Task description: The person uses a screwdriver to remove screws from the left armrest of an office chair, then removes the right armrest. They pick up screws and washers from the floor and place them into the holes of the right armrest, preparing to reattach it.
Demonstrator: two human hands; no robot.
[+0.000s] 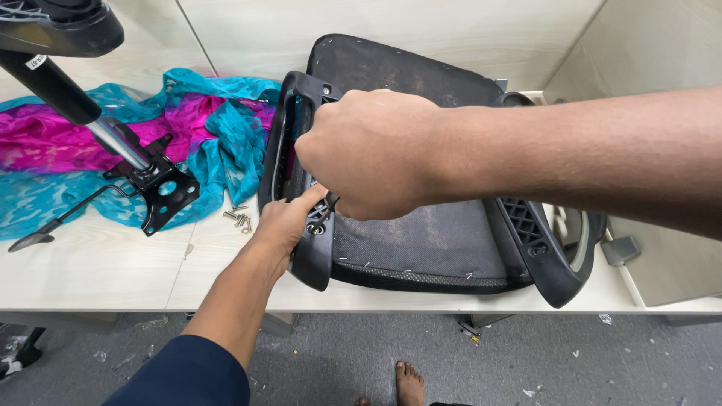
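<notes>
Seen from the head camera, an upturned chair seat [421, 240] lies on the pale wood counter [98, 263], its dark fabric underside facing up, close to the front edge. A black plastic armrest [289, 143] stands along its left side, and a second armrest [553, 256] sits at the right. The left hand [284, 222] presses against the lower part of the left armrest, fingers [312, 197] closed lightly on its bracket beside a bolt head. The right hand [372, 150] is curled into a tight fist over the same armrest; it hides whatever it may grip, so I cannot tell what is inside. Just left of the seat, a few loose screws [239, 218] lie on the counter. Beyond them a chair base mechanism [154, 180] with its metal column rests on a pink and teal cloth [203, 128]. A bare foot [408, 380] shows on the grey floor below.
</notes>
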